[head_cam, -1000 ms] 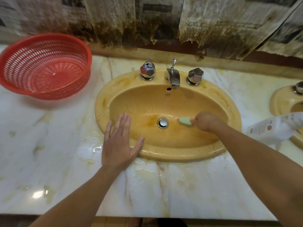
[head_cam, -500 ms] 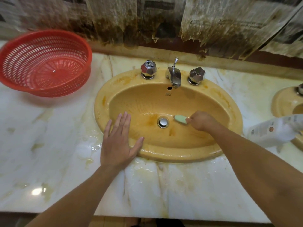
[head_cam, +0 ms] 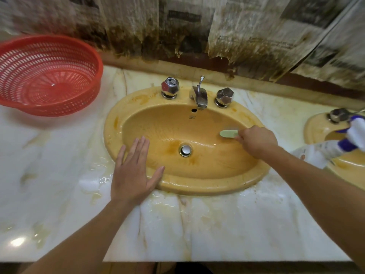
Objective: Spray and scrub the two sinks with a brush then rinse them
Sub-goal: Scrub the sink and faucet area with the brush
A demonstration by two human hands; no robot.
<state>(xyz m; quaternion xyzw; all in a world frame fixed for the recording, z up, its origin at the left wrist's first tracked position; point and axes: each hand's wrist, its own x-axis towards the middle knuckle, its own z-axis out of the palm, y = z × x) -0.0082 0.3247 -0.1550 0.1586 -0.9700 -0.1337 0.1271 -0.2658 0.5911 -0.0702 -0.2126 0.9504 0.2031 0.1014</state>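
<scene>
A stained yellow oval sink (head_cam: 138,99) is set in the marble counter in front of me. My right hand (head_cam: 256,140) grips a pale green brush (head_cam: 228,133), whose head rests on the right inner wall of the basin, up and right of the metal drain (head_cam: 185,150). My left hand (head_cam: 134,175) lies flat with fingers spread on the sink's front left rim and wet counter. A second yellow sink (head_cam: 314,127) shows at the right edge. A white spray bottle with a purple nozzle (head_cam: 331,149) lies across its rim.
Two chrome faceted taps (head_cam: 169,88) (head_cam: 224,96) flank a chrome spout (head_cam: 199,96) behind the basin. A red plastic basket (head_cam: 47,76) stands at the back left. The marble counter (head_cam: 197,224) is wet near the sink. Stained newspaper covers the wall.
My right hand has carried the brush from beside the drain up and to the right along the basin wall. My left hand has stayed flat on the rim.
</scene>
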